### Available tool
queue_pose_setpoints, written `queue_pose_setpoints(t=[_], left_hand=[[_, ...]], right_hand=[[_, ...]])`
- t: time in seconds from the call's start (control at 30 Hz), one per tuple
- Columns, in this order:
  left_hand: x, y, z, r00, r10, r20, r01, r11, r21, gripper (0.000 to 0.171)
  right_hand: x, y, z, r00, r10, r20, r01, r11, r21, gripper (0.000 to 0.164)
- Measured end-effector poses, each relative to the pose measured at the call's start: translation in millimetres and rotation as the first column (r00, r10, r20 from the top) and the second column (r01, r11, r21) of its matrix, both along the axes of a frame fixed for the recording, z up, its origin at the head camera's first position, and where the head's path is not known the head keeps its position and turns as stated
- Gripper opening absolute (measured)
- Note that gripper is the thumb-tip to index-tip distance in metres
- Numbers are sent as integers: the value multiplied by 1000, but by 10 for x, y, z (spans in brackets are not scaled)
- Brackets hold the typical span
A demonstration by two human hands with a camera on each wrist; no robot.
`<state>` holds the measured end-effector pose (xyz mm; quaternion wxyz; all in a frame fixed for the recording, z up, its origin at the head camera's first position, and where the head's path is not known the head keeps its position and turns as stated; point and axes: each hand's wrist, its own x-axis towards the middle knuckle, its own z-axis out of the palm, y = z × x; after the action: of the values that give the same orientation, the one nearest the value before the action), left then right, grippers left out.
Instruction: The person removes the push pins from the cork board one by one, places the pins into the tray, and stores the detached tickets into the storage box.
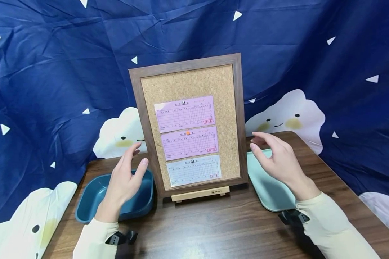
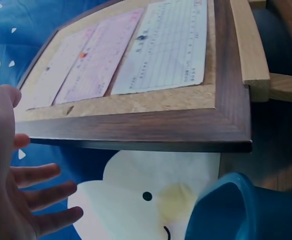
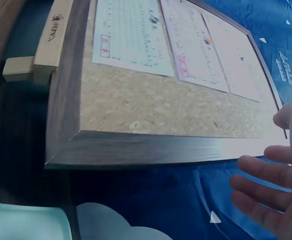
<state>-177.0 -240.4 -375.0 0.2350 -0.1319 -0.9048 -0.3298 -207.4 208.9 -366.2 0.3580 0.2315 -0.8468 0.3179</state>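
A cork board [image 1: 194,82] in a brown wooden frame leans upright on a small wooden easel [image 1: 201,193]. Two pink printed slips, the upper slip [image 1: 185,114] and the middle slip [image 1: 190,144], are pinned above a pale blue slip [image 1: 194,171]. An orange pushpin [image 1: 188,132] fixes the middle one; silvery pins hold the others. My left hand [image 1: 126,180] hovers beside the frame's left edge, fingers spread and holding nothing, as the left wrist view confirms. On the other side my right hand [image 1: 280,160] is raised near the frame's right edge, its fingers relaxed and free.
A dark blue bin [image 1: 94,194] stands on the wooden table [image 1: 214,230] under my left hand. Below my right hand lies a pale green tray [image 1: 269,190]. Behind the board hangs a blue cloth [image 1: 188,32] with clouds and white triangles.
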Motion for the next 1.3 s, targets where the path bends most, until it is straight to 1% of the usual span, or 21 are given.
queue_pose_setpoints(t=[0.23,0.37,0.6,0.83,1.0,1.13,1.3], left_hand=[[-52,45,68,997,-79,0,79,993,87,55],[-89,69,94,992,-128,20,123,980,153,55],[-158,88,140,985,-173,29,160,957,243,54],[-230,85,186,979,-202,37,184,942,279,56],[-267,85,229,978,-206,44,186,942,279,57],[-297,95,262,976,-210,62,185,943,277,59],[-342,117,295,971,-228,69,198,935,294,60]], right_hand=[[-40,-62,86,997,68,-46,-69,997,-29,32],[-72,-111,127,992,98,-77,-101,994,-41,30],[-126,-196,186,988,123,-95,-127,991,-47,28],[-169,-261,256,986,147,-77,-152,986,-70,28],[-201,-324,314,985,164,-53,-168,982,-85,27],[-226,-350,347,984,172,-46,-176,981,-83,27],[-259,-373,375,982,182,-48,-185,980,-70,26]])
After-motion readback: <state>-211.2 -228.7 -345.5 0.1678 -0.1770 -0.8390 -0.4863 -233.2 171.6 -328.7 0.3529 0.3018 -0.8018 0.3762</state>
